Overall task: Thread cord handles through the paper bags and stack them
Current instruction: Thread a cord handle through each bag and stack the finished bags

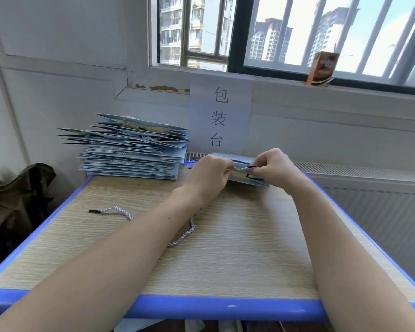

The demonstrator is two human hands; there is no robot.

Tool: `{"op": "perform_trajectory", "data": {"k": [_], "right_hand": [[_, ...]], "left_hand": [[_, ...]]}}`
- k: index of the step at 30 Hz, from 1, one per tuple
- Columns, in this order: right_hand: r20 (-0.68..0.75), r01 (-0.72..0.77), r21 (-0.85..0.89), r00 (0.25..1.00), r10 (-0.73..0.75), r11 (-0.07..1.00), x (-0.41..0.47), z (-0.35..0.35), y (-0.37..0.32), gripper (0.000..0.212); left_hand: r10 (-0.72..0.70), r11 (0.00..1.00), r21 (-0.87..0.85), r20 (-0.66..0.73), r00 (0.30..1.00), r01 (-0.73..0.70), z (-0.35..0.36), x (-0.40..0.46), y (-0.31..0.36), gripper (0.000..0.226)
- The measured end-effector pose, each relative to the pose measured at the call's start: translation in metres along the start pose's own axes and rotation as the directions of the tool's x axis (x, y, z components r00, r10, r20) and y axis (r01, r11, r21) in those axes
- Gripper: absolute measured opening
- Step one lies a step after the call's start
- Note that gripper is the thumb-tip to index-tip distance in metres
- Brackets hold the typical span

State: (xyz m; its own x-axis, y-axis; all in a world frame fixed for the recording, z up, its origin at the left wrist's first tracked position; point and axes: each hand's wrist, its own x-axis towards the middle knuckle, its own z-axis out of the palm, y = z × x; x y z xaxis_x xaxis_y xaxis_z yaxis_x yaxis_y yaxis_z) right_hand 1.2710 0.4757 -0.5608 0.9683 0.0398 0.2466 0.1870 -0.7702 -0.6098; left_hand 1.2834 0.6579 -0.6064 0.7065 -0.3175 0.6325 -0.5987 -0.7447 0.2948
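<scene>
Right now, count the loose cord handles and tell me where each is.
2: one cord held between both hands at the bag; another cord lies on the table, partly hidden by the left forearm. More may be hidden.

Single head-worn view, forward and down over the table [225,259], close range.

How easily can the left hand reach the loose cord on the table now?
Probably yes: the loose cord lies uncovered beside the left forearm, but the left hand must first release the cord it pinches.

matt wood-grain table [225,259], twisted cord [120,210], paper bags [130,149]
</scene>
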Motion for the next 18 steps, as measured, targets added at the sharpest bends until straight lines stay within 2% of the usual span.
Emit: {"op": "perform_trajectory", "data": {"k": [4,8,11,14,18], "right_hand": [[0.009,-0.011,0.069,1.0,0.01,0.998,0.001,-0.0018,0.0017,0.014],[0.032,-0.015,0.085,0.999,0.013,0.996,0.0016,-0.0013,0.002,0.02],[0.028,-0.016,0.129,1.0,0.013,0.992,0.0011,-0.002,0.0007,0.017],[0.031,-0.021,0.147,0.999,0.016,0.989,0.0006,-0.0023,-0.0002,0.014],[0.091,-0.015,0.149,0.996,0.001,0.989,-0.0005,-0.0009,-0.0013,0.015]], "left_hand": [[0.098,0.994,0.033,0.056,0.994,-0.099,-0.0004,-0.0024,0.0041,0.022],[0.126,0.992,-0.004,-0.073,0.989,-0.127,-0.0008,-0.0005,0.0065,0.014],[0.186,0.982,-0.006,0.017,0.982,-0.186,0.0024,0.0002,0.0068,0.018],[0.113,0.991,0.058,0.126,0.986,-0.121,0.0074,-0.0014,0.0057,0.024],[-0.007,0.996,0.09,0.106,0.994,-0.002,0.0047,-0.0008,0.0051,0.023]]}}
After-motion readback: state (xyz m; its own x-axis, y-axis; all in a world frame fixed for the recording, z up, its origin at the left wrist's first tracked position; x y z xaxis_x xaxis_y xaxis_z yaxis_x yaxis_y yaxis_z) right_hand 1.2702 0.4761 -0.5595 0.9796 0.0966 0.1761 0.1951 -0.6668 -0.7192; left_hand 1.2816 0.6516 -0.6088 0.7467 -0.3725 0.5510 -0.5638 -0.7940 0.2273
